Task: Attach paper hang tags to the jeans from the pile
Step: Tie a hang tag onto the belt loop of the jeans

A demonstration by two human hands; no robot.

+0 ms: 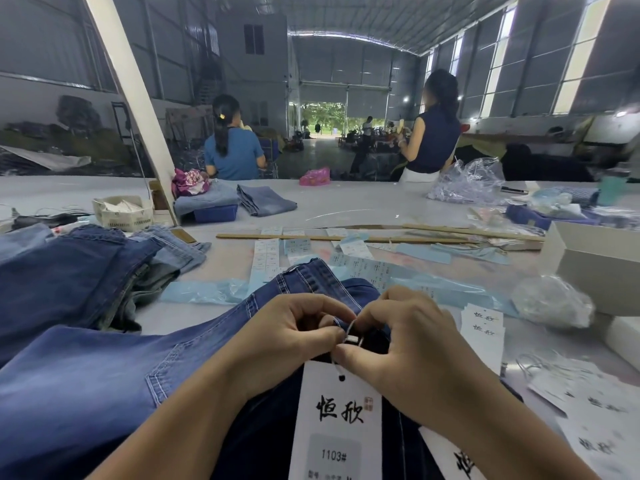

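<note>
A pair of blue jeans lies across the table in front of me, waistband pointing away. A white paper hang tag printed "1103#" rests on the jeans below my hands, its white string running up to the waistband. My left hand and my right hand meet at the waistband and both pinch the tag's string and small white fastener between thumb and fingertips. The fingertips hide exactly where the string passes through the denim. A pile of jeans sits at my left.
Loose white hang tags lie to my right, more strung tags farther right. Blue plastic strips and label sheets cover the middle of the table. A white box, wooden sticks, folded jeans and two people stand beyond.
</note>
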